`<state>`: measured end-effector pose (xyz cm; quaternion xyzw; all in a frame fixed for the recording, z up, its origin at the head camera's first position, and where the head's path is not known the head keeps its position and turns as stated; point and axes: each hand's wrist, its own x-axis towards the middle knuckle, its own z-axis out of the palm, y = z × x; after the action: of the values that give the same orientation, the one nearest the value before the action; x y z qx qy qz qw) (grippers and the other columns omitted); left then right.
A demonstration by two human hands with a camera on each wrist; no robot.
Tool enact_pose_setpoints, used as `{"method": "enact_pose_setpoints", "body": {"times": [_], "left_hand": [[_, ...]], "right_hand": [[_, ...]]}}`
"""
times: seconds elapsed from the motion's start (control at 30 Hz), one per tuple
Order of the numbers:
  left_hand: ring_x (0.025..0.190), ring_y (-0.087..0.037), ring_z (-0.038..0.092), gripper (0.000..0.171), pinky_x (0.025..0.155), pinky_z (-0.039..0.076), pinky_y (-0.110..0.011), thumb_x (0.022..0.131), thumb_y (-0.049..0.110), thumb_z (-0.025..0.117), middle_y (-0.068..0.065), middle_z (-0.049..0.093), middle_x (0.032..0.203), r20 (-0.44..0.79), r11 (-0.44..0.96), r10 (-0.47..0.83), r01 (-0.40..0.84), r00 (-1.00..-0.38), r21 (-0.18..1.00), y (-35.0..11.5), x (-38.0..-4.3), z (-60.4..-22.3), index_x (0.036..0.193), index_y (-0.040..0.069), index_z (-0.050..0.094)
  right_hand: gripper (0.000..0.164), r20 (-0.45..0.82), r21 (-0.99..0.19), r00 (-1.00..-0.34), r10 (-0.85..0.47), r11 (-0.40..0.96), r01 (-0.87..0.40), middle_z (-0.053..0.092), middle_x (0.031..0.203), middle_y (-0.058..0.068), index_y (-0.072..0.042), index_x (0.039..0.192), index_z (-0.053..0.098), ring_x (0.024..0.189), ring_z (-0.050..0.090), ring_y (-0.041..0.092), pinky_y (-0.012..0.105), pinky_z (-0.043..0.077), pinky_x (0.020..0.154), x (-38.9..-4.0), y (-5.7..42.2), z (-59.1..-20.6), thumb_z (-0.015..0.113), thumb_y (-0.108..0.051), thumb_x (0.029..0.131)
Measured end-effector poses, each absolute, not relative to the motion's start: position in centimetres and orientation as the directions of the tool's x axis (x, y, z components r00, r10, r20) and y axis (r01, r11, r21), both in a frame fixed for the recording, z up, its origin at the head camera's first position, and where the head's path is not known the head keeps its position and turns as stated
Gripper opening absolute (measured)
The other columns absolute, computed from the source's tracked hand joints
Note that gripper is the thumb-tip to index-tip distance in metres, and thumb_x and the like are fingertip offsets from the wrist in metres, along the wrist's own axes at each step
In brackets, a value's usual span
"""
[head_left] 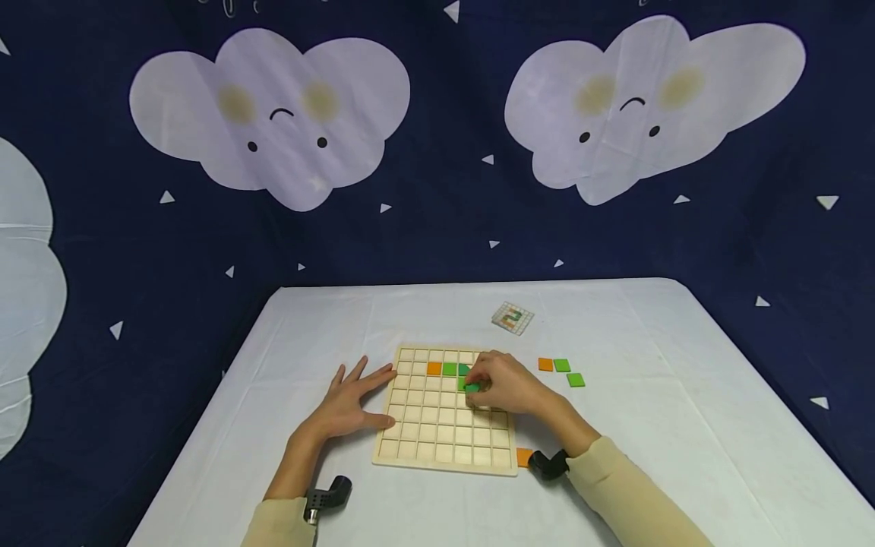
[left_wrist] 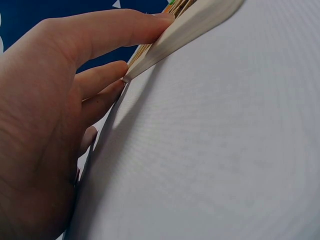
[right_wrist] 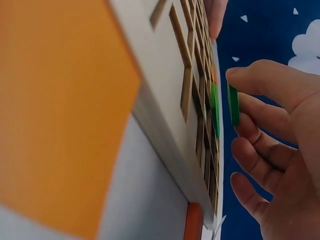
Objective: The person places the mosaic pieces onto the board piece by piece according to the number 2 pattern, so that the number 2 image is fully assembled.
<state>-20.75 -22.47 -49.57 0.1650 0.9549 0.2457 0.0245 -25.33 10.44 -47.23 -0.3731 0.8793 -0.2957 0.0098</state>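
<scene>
The right hand (head_left: 509,384) pinches a green tile (right_wrist: 233,105); the board (head_left: 427,434) lies just beneath that grip, roughly parallel to the tile. Leftward, the left hand (head_left: 347,406), fingers spread, touches the board's edge.

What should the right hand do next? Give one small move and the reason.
Probably lower the pinched dark green tile into the wooden grid board: the right hand holds it off the surface, near a placed light green tile, while the left hand touches the board's edge.
</scene>
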Motion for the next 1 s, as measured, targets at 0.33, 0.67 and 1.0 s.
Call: {"method": "enact_pose_setpoints", "body": {"times": [0.33,0.67,1.0], "left_hand": [[0.146,-0.024,0.007,0.086,0.114,-0.008,-0.050,0.067,0.059,0.074,0.017,0.033,0.150,0.033,0.822,0.322,0.296,-0.946,0.486,-22.5,-20.7,-49.5,0.144,0.031,0.047],[0.146,-0.024,0.007,0.086,0.114,-0.008,-0.050,0.067,0.060,0.074,0.017,0.033,0.150,0.030,0.827,0.317,0.292,-0.948,0.481,-22.5,-20.7,-49.5,0.143,0.031,0.047],[0.145,-0.024,0.007,0.086,0.114,-0.008,-0.050,0.067,0.060,0.074,0.018,0.033,0.149,0.035,0.823,0.321,0.297,-0.947,0.484,-22.4,-20.7,-49.5,0.143,0.031,0.047]], "right_hand": [[0.013,0.143,-0.487,-0.694,-0.706,0.560,-0.670,0.059,0.086,-0.011,-0.020,0.095,0.075,0.075,0.054,0.006,0.024,0.048,0.066,-24.7,9.3,-46.9,0.075,-0.025,0.082],[0.010,0.110,-0.484,-0.695,-0.711,0.572,-0.662,0.058,0.084,-0.014,-0.022,0.094,0.075,0.074,0.053,0.004,0.024,0.048,0.066,-24.8,8.9,-47.3,0.075,-0.024,0.084],[0.010,0.138,-0.475,-0.678,-0.722,0.553,-0.685,0.058,0.085,-0.012,-0.019,0.095,0.075,0.074,0.052,0.006,0.026,0.046,0.065,-24.8,8.9,-47.3,0.074,-0.023,0.085]]}}
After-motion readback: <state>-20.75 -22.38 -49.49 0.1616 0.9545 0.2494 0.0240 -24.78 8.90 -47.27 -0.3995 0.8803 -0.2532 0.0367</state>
